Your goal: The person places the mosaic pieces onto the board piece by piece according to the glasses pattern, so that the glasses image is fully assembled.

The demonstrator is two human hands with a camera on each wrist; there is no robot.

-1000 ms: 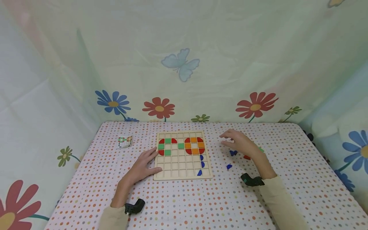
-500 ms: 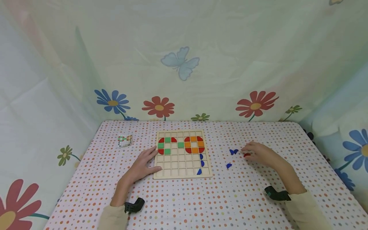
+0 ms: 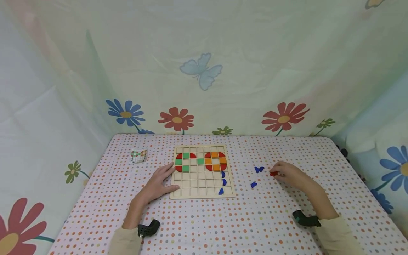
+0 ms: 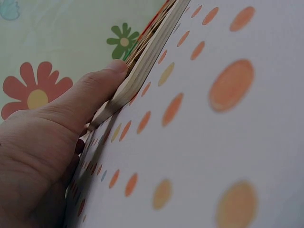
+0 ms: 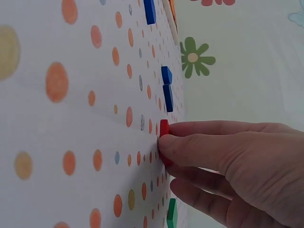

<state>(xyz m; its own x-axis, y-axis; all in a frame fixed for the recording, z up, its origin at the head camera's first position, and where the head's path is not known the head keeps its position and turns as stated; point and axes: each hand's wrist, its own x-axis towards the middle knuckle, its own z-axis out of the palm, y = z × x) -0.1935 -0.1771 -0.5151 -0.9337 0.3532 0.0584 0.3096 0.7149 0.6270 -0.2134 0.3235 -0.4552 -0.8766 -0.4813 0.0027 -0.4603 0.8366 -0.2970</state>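
Note:
A wooden grid board (image 3: 193, 184) lies mid-table, with red, green, orange and blue pieces set in its cells. At its left edge rests my left hand (image 3: 156, 183), fingers extended and spread; in the left wrist view the thumb (image 4: 97, 88) lies along the board's rim. To the right of the board, my right hand (image 3: 290, 174) pinches a red piece (image 3: 273, 174) at the tablecloth. The right wrist view shows this red piece (image 5: 164, 127) between thumb and fingers, its outline partly covered.
Two blue pieces (image 3: 256, 169) touch or nearly touch near the right hand, and another blue piece (image 3: 253, 185) lies closer to me. A green piece (image 5: 172, 213) sits beyond the right fingers. A small patterned card (image 3: 138, 157) lies left of the board.
My right hand has moved right and down from above the table beside the board to the red piece, and now pinches it. The left hand stays on the board's edge.

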